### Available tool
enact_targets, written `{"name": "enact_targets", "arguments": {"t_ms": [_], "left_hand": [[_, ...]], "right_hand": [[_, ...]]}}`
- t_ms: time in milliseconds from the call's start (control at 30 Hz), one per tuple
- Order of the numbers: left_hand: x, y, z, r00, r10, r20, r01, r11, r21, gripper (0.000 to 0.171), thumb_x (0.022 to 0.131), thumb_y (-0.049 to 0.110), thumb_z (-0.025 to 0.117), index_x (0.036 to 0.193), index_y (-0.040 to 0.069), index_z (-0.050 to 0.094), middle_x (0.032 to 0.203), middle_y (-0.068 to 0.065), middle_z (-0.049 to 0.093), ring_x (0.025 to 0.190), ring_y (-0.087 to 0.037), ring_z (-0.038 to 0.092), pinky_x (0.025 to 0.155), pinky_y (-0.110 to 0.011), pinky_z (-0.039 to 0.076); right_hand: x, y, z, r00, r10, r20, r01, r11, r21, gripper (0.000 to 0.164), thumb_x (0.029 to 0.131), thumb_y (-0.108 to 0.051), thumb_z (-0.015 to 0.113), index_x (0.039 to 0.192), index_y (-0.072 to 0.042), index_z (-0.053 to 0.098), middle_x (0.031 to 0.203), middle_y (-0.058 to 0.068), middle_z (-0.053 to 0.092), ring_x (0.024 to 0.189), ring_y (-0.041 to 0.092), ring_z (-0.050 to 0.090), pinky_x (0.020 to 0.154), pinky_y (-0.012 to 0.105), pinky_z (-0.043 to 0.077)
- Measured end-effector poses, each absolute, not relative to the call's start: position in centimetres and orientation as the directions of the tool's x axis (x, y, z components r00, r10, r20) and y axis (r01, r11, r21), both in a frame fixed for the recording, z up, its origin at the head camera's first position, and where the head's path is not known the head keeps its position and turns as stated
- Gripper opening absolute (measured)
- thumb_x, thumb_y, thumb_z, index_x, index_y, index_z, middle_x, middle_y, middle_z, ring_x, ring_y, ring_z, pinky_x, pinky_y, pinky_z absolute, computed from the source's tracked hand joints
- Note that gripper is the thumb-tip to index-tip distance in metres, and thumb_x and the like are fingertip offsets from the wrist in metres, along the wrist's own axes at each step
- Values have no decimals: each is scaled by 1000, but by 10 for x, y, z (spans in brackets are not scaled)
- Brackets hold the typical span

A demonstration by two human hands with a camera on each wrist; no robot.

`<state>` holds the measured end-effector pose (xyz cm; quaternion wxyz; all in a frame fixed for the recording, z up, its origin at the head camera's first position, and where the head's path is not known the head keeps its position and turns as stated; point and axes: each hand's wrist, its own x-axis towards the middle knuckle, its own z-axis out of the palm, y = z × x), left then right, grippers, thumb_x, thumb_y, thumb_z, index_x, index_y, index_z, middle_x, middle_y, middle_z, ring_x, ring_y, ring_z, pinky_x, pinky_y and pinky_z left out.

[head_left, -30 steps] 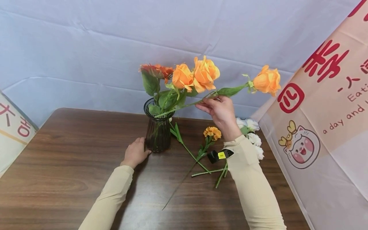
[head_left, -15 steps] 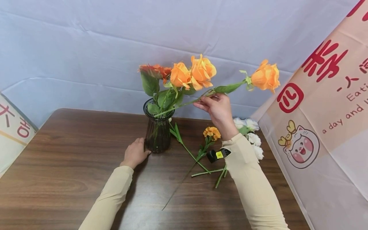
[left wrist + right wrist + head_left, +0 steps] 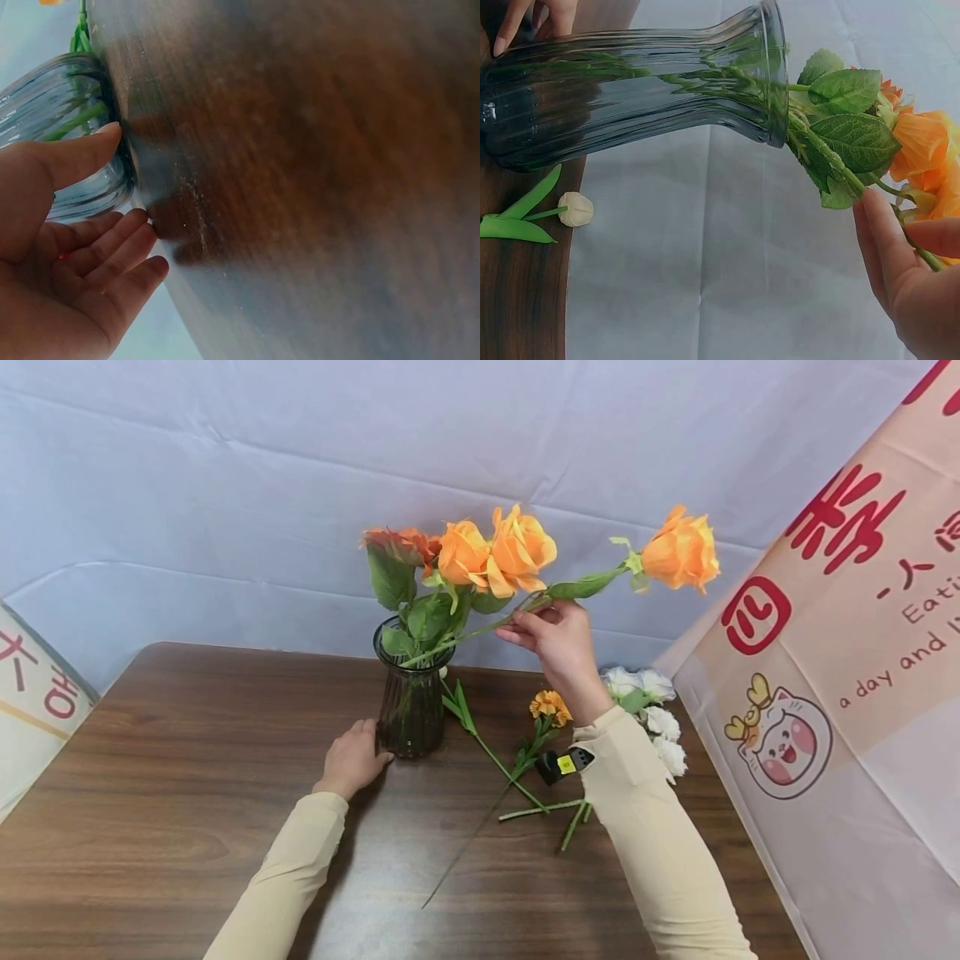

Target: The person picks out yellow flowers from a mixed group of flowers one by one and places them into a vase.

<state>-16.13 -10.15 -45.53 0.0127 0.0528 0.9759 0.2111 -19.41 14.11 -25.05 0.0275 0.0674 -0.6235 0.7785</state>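
A dark ribbed glass vase (image 3: pixel 411 710) stands upright at the table's back, its mouth holding leafy stems, orange roses (image 3: pixel 517 552) and a red-orange flower (image 3: pixel 405 545). My left hand (image 3: pixel 351 758) rests beside the base, thumb against the glass and fingers relaxed along its left side. With thumb and fingertips, my right hand (image 3: pixel 558 639) pinches the stem of another orange rose (image 3: pixel 681 550). That stem slants down leftward, its lower end at the vase's rim; the bloom hangs out to the right. In the right wrist view the stem (image 3: pixel 840 169) overlaps the leaves by the mouth.
On the wooden table (image 3: pixel 187 793) right of the vase lie a white tulip (image 3: pixel 576 210), an orange carnation-like flower (image 3: pixel 551 706) with a long thin stem, and several white flowers (image 3: pixel 663 727) partly behind the right sleeve. Cloth backdrops (image 3: pixel 300 485) rise behind and at the right.
My right hand has shifted slightly left and up with the rose stem, bringing its bloom the same way. The roses in the vase have leaned a little left. My left hand stays put.
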Motion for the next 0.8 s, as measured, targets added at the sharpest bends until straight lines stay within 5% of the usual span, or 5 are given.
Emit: {"name": "enact_targets", "arguments": {"t_ms": [400, 800], "left_hand": [[-162, -102, -456, -994, 111, 4, 103, 907, 408, 63, 82, 27, 68, 125, -12, 44, 120, -27, 50, 101, -41, 54, 82, -50, 45], [-162, -102, -457, -995, 101, -8, 89, 906, 415, 63, 82, 27, 68, 126, -11, 43, 120, -26, 50, 101, -41, 54, 83, -50, 45]], "right_hand": [[-193, 135, -250, -988, -87, 127, -113, -152, -982, 6, 87, 12, 49, 86, 6, 48, 74, 15, 55, 67, 21, 64, 75, 36, 53], [-192, 127, -253, -985, -136, 110, -101, -67, -993, 12, 87, 11, 51, 98, 13, 52, 83, 17, 56, 71, 22, 66, 77, 36, 52]]}}
